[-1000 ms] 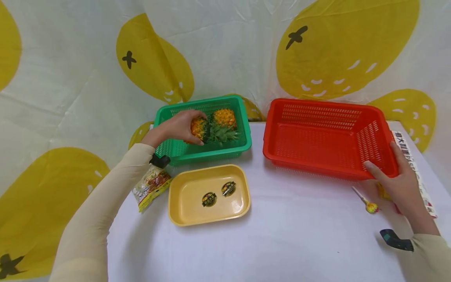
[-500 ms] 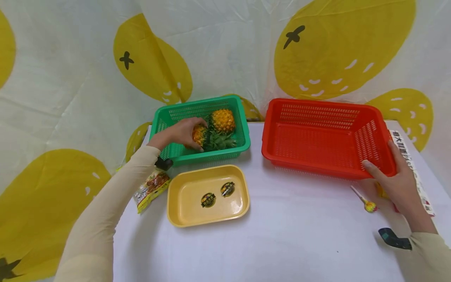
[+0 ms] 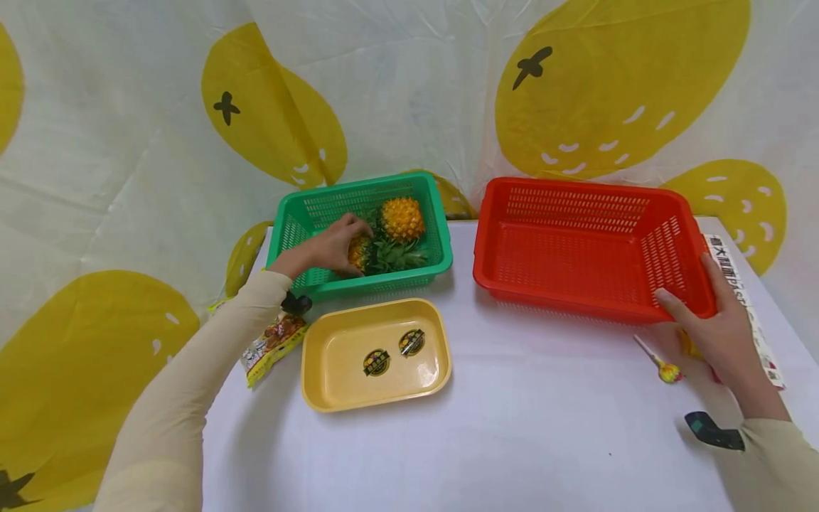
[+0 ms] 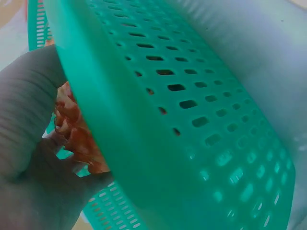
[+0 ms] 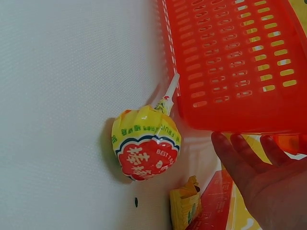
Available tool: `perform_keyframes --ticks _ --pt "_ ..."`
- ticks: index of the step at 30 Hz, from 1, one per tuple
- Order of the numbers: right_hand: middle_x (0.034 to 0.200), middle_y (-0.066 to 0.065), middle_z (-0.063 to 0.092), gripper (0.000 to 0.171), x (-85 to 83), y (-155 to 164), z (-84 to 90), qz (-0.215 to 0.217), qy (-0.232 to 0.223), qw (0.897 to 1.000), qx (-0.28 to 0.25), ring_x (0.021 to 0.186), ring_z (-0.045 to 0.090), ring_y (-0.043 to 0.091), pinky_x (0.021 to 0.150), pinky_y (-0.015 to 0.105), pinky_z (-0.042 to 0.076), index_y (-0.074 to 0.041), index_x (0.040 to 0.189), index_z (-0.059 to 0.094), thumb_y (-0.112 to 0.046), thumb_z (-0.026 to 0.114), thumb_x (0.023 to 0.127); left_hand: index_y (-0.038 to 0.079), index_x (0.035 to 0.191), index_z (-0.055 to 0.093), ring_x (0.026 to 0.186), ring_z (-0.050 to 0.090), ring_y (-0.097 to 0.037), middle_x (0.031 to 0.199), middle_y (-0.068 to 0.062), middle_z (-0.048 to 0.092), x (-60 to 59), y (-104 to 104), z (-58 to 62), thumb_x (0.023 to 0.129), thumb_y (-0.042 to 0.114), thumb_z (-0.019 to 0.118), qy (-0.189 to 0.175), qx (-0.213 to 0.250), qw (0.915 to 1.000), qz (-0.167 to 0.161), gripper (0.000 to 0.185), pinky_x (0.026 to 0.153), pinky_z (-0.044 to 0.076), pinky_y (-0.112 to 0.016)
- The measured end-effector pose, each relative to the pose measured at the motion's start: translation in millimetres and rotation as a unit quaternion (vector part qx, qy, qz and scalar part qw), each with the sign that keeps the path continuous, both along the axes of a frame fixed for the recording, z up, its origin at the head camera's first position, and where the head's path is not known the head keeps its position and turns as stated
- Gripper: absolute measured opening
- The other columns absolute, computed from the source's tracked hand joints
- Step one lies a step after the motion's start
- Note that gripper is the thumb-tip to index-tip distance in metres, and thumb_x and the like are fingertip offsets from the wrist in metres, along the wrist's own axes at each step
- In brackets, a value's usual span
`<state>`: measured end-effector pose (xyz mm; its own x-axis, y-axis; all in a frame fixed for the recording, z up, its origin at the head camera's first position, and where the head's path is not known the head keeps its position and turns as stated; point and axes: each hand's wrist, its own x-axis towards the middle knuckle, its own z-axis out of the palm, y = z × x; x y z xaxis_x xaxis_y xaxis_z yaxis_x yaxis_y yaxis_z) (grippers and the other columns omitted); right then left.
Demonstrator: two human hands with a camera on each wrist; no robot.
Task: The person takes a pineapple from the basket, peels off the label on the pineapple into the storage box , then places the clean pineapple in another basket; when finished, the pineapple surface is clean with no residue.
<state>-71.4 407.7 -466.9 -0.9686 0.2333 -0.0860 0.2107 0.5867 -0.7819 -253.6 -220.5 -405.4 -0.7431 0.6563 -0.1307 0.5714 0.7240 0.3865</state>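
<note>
My left hand (image 3: 333, 247) reaches into the green basket (image 3: 377, 281) and grips a small orange pineapple (image 3: 360, 252), its leafy crown towards the right. In the left wrist view the basket's wall hides part of this pineapple (image 4: 76, 129). A second pineapple (image 3: 403, 219) lies at the basket's back right. At the near right corner of the red basket (image 3: 576, 307), my right hand (image 3: 726, 334) holds the rim, thumb over the inside and fingers outside. Beside that corner lies a lollipop (image 5: 146, 143) in a yellow and red wrapper.
A yellow tray (image 3: 333, 380) with two round stickers stands before the green basket. Left of it lies a snack bag (image 3: 275, 348), partly under my left arm. A white printed package (image 3: 726, 267) lies right of the red basket, and a small yellow packet (image 5: 182, 211) near the lollipop.
My left hand has lowered slightly into the green basket with the pineapple. The right hand stays on the red basket's corner; the view has shifted a little.
</note>
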Motion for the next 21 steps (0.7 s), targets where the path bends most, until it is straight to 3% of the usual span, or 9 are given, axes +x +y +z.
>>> perform_keyframes --ticks 9,16,19,21 --pt "0.175 0.015 0.006 0.097 0.4 1 -0.1 0.003 0.003 1.000 -0.004 0.152 0.012 0.056 0.058 0.008 0.041 -0.052 0.164 -0.007 -0.049 0.066 0.102 0.003 0.145 0.055 0.121 0.044 -0.040 0.143 -0.023 0.037 0.3 0 -1.7 0.086 0.020 0.092 -0.013 0.000 0.9999 0.007 0.071 0.101 0.042 -0.057" --pt "0.173 0.024 0.006 0.099 2.4 5 3.7 0.013 -0.009 1.000 0.014 0.149 0.011 0.062 0.055 0.014 0.046 -0.050 0.164 -0.012 -0.051 0.065 0.102 0.002 0.146 0.056 0.128 0.044 -0.042 0.145 -0.023 0.042 4.2 2 9.8 0.088 0.025 0.090 -0.018 0.023 0.9996 0.003 0.071 0.105 0.040 -0.062" --pt "0.171 0.027 0.010 0.101 3.6 5 6.7 0.009 -0.001 0.999 0.041 0.148 0.015 0.062 0.059 0.033 0.059 -0.044 0.167 -0.010 -0.050 0.067 0.101 0.000 0.146 0.056 0.131 0.046 -0.044 0.146 -0.023 0.045 6.1 3 16.7 0.089 0.025 0.090 -0.007 0.031 0.9995 0.005 0.072 0.107 0.039 -0.063" --pt "0.171 0.026 0.013 0.100 3.6 3 10.0 -0.002 0.015 0.998 0.060 0.149 0.018 0.059 0.072 0.053 0.061 -0.039 0.169 -0.005 -0.048 0.068 0.101 0.001 0.146 0.057 0.133 0.046 -0.045 0.147 -0.022 0.047 8.7 4 22.4 0.090 0.025 0.089 0.002 0.041 0.9990 0.016 0.070 0.108 0.039 -0.063"
